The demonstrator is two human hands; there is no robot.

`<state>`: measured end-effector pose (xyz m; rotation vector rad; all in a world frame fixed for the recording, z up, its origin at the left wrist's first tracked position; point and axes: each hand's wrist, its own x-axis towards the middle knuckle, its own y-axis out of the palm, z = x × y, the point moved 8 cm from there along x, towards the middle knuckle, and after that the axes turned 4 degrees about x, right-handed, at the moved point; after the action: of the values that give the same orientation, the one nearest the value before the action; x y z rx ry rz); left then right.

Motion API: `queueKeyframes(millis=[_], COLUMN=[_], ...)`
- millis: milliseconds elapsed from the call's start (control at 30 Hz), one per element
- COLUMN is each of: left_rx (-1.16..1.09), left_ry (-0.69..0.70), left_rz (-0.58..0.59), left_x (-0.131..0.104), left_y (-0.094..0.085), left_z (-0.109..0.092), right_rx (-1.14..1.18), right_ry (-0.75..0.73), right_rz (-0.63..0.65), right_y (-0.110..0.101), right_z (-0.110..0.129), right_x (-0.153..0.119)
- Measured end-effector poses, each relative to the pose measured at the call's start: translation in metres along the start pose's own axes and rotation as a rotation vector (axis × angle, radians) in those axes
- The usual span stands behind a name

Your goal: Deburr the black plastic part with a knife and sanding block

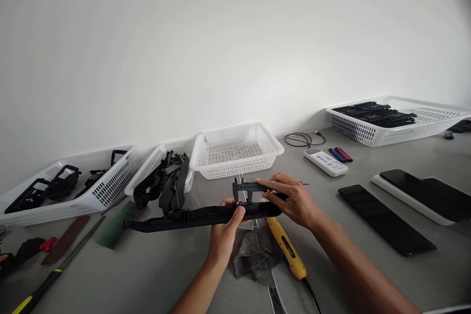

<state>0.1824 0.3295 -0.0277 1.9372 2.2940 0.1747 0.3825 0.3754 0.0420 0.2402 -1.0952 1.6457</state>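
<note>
My left hand (228, 228) is closed around a long black plastic part (176, 220), its thumb lying on the near side. The part is held level above the table and stretches out to the left. In my right hand (289, 198) is a dark caliper (246, 187), gripped along its beam. The caliper's jaws point down at the upper edge of the plastic part, close to my left thumb; whether they touch it I cannot tell. Below my hands lie a yellow corded tool (289, 250) and a crumpled grey cloth (253, 255).
White baskets line the wall: one with black parts (110, 186) at left, a fuller one (191, 176), one in the middle (239, 169), another (356, 132) at right. A file (73, 250) and green sheet (116, 225) lie left; black slabs (386, 218) and a white device (326, 162) right.
</note>
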Motion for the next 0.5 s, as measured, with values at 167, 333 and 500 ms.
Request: queueKeyframes(millis=[167, 333, 500], left_rx=[-0.024, -0.064, -0.086], left_ry=[-0.03, -0.053, -0.063], left_rz=[-0.008, -0.01, -0.026], left_x=[-0.002, -0.003, -0.003], left_y=[0.002, 0.003, 0.002], left_z=[0.006, 0.011, 0.01], right_rx=[-0.009, -0.024, -0.02], right_ry=[0.006, 0.026, 0.16], right_rz=[0.027, 0.037, 0.013], right_y=[-0.001, -0.001, -0.003], right_z=[0.002, 0.004, -0.006], right_x=[0.0, 0.0, -0.002])
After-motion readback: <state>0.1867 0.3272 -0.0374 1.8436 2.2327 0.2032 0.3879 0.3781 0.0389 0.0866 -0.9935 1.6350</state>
